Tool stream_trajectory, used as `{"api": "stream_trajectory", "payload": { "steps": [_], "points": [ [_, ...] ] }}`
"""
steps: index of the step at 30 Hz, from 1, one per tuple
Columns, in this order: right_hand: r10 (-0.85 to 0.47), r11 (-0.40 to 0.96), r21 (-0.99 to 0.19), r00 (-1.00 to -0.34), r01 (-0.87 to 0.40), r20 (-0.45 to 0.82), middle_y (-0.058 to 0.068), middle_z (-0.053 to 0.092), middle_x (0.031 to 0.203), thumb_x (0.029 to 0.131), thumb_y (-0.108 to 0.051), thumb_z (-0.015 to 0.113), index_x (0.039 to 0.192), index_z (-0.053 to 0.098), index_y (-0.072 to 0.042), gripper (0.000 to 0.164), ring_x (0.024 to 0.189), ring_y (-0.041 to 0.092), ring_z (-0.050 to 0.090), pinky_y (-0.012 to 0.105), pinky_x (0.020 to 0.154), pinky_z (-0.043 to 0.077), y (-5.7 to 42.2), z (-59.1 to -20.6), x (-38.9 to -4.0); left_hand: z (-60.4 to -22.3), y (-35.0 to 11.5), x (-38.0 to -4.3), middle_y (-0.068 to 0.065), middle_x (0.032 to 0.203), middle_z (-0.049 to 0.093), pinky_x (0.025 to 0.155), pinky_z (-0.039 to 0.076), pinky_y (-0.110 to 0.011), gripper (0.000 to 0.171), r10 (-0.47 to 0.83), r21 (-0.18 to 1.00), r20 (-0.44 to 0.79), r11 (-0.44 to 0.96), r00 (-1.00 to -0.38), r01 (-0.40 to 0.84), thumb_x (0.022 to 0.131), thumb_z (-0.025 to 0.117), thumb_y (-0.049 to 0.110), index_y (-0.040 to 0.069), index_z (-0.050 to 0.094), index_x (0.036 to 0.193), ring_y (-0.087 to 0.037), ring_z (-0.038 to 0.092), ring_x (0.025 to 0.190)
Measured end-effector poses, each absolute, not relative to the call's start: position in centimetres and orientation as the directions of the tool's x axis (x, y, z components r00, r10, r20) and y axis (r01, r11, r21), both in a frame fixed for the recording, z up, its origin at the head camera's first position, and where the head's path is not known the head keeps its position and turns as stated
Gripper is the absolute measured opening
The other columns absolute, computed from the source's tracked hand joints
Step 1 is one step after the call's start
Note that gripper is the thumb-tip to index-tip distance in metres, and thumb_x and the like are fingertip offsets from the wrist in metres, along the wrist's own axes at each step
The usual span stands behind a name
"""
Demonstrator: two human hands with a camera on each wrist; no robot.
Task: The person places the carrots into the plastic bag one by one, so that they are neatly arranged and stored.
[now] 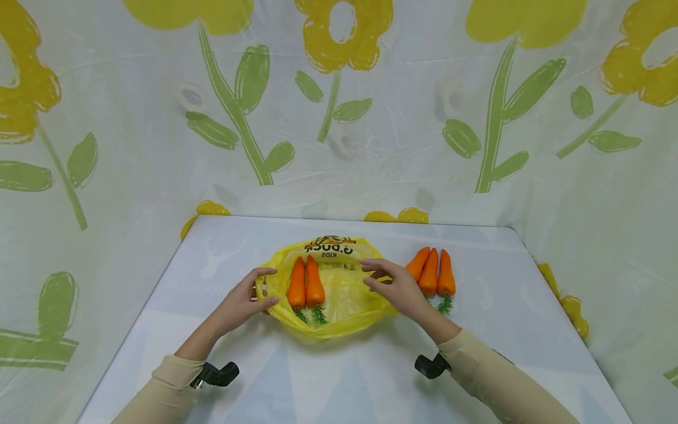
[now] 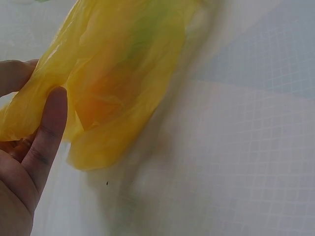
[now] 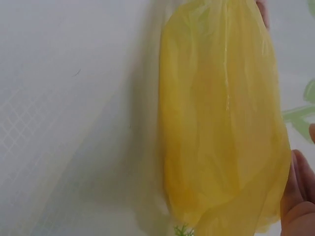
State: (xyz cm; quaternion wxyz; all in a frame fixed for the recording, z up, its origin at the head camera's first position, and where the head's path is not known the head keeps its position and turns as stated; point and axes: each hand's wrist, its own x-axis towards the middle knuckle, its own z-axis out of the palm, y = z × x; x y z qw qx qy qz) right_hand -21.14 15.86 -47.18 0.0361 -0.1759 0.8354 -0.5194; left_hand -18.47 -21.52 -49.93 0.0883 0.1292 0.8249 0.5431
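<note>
A yellow plastic bag (image 1: pixel 349 294) lies on the table with its mouth spread open and dark print at its far rim. Two orange carrots (image 1: pixel 296 285) with green leafy tops lie side by side in its left part. My left hand (image 1: pixel 243 300) holds the bag's left side, the plastic passing between thumb (image 2: pixel 49 118) and fingers. Over the bag's right side is my right hand (image 1: pixel 394 285), fingers loosely bent, with nothing between thumb and forefinger. Right of it lie three more carrots (image 1: pixel 431 274), partly hidden by the hand and wrist.
The white table (image 1: pixel 212 247) has pale blue triangle prints and rounded far corners. A flower-printed curtain (image 1: pixel 392 147) hangs behind and at both sides. Each wrist carries a black camera mount (image 1: pixel 219 374).
</note>
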Motion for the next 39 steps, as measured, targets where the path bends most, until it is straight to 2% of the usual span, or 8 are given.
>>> {"api": "stream_trajectory", "payload": {
  "steps": [7, 13, 17, 22, 26, 28, 33, 39],
  "points": [
    [-0.295, 0.393, -0.884, -0.945, -0.255, 0.141, 0.018, 0.065, 0.129, 0.098, -0.011, 0.068, 0.139, 0.062, -0.01, 0.041, 0.101, 0.029, 0.067, 0.024, 0.083, 0.057, 16.6, -46.9, -20.9, -50.1, -21.5, -18.4, -0.025, 0.135, 0.048, 0.071, 0.061, -0.041, 0.066, 0.312, 0.919, 0.001, 0.374, -0.95, 0.124, 0.094, 0.076, 0.02, 0.009, 0.04, 0.148, -0.028, 0.063, 0.089],
    [-0.284, 0.367, -0.889, -0.943, -0.275, 0.174, 0.019, 0.066, 0.126, 0.097, -0.004, 0.068, 0.136, 0.062, -0.003, 0.039, 0.099, 0.037, 0.067, 0.024, 0.078, 0.058, 16.7, -44.7, -19.4, -50.1, -21.6, -18.4, -0.025, 0.137, 0.046, 0.071, 0.061, -0.041, 0.065, 0.311, 0.919, 0.003, 0.375, -0.95, 0.125, 0.094, 0.076, 0.019, 0.008, 0.04, 0.148, -0.028, 0.063, 0.09],
    [-0.283, 0.349, -0.895, -0.942, -0.277, 0.181, 0.022, 0.066, 0.125, 0.097, -0.003, 0.067, 0.135, 0.062, 0.0, 0.038, 0.099, 0.039, 0.066, 0.024, 0.078, 0.059, 16.8, -43.7, -18.8, -50.0, -21.6, -18.3, -0.025, 0.132, 0.048, 0.071, 0.061, -0.041, 0.065, 0.311, 0.917, 0.001, 0.379, -0.95, 0.126, 0.094, 0.076, 0.018, 0.008, 0.04, 0.147, -0.027, 0.063, 0.087],
    [-0.274, 0.339, -0.904, -0.946, -0.262, 0.171, 0.026, 0.064, 0.125, 0.097, -0.002, 0.067, 0.136, 0.061, 0.002, 0.039, 0.1, 0.04, 0.064, 0.025, 0.077, 0.06, 17.5, -43.6, -18.7, -49.9, -21.6, -18.4, -0.024, 0.125, 0.051, 0.072, 0.061, -0.041, 0.066, 0.316, 0.918, -0.004, 0.377, -0.949, 0.122, 0.094, 0.075, 0.018, 0.007, 0.04, 0.148, -0.027, 0.063, 0.085],
    [-0.273, 0.337, -0.905, -0.947, -0.26, 0.17, 0.029, 0.063, 0.125, 0.097, -0.002, 0.067, 0.137, 0.059, 0.004, 0.041, 0.099, 0.044, 0.064, 0.025, 0.076, 0.06, 18.2, -44.5, -19.1, -49.8, -21.6, -18.4, -0.024, 0.127, 0.05, 0.072, 0.061, -0.042, 0.065, 0.314, 0.919, -0.007, 0.377, -0.949, 0.118, 0.094, 0.076, 0.018, 0.007, 0.04, 0.148, -0.026, 0.063, 0.085],
    [-0.262, 0.349, -0.9, -0.949, -0.263, 0.175, 0.028, 0.064, 0.125, 0.098, -0.003, 0.067, 0.137, 0.059, 0.003, 0.041, 0.098, 0.043, 0.064, 0.024, 0.075, 0.059, 18.7, -45.4, -19.6, -49.7, -21.6, -18.3, -0.024, 0.126, 0.051, 0.072, 0.061, -0.042, 0.065, 0.314, 0.919, -0.008, 0.377, -0.949, 0.117, 0.094, 0.075, 0.018, 0.007, 0.04, 0.147, -0.026, 0.063, 0.085],
    [-0.22, 0.389, -0.882, -0.957, -0.264, 0.19, 0.017, 0.068, 0.122, 0.098, -0.012, 0.07, 0.136, 0.063, -0.006, 0.04, 0.096, 0.029, 0.064, 0.021, 0.076, 0.057, 19.8, -47.2, -20.5, -49.7, -21.6, -18.3, -0.023, 0.118, 0.053, 0.072, 0.061, -0.042, 0.065, 0.316, 0.918, -0.006, 0.377, -0.949, 0.119, 0.094, 0.075, 0.018, 0.007, 0.039, 0.148, -0.027, 0.063, 0.083],
    [-0.206, 0.377, -0.883, -0.955, -0.278, 0.213, 0.014, 0.068, 0.121, 0.097, -0.02, 0.071, 0.134, 0.066, -0.01, 0.038, 0.093, 0.021, 0.065, 0.022, 0.08, 0.057, 21.1, -47.6, -20.5, -49.8, -21.6, -18.3, -0.025, 0.135, 0.047, 0.073, 0.061, -0.042, 0.065, 0.312, 0.916, -0.004, 0.381, -0.95, 0.122, 0.094, 0.075, 0.019, 0.008, 0.04, 0.148, -0.027, 0.063, 0.087]
  ]
}}
